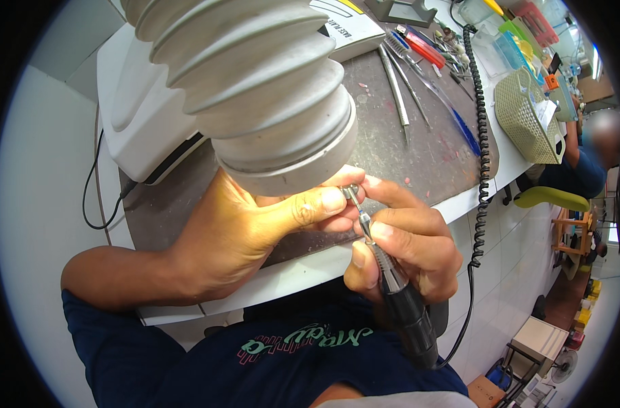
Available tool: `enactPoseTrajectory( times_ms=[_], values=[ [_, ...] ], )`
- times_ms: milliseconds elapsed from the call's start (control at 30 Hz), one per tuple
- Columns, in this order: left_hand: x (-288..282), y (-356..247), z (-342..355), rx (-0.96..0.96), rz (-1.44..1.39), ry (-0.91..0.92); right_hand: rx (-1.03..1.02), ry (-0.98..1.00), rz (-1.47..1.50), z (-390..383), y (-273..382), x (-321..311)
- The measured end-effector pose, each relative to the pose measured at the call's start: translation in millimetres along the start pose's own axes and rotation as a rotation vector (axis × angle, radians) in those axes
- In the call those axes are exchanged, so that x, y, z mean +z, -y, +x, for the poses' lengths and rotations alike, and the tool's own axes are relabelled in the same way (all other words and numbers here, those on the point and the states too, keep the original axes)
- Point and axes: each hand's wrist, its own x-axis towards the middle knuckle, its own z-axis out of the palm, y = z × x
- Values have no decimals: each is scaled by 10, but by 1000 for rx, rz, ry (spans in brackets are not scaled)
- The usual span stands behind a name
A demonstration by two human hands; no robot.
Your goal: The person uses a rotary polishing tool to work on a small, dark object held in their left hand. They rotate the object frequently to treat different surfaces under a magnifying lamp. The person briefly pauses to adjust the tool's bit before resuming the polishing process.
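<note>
My right hand (419, 248) is closed around a black and silver rotary handpiece (408, 316), gripping it near its metal nose like a pen. The slim bit at its tip meets a small shiny metal piece (350, 191), and contact between them cannot be judged exactly. That piece is pinched between the thumb and fingers of my left hand (276, 214); its kind is too small to make out. My right index fingertip lies close to the left fingers. Just above both hands hangs the mouth of a ribbed white suction hose (262, 88), which hides part of my left hand.
A white machine (153, 102) stands at the left of the dark mat (371, 102). Carving tools (395, 88), a blue-handled brush (453, 119) and a red knife (422, 46) lie at the back. A coiled black cord (482, 122) runs down the right edge, near a woven basket (524, 112). Another person sits far right.
</note>
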Motion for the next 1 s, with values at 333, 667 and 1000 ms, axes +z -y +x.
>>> enactPoseTrajectory(
  times_ms=[333,667,1000],
  values=[
    [18,9,-7,3,8,-27,3,10,-21,-2,10,-2],
    [8,-6,-14,-19,23,-23,-14,-9,28,-33,-18,-19],
    [3,7,14,0,58,-13,-32,-29,13,-10,-38,-10]
  ],
)
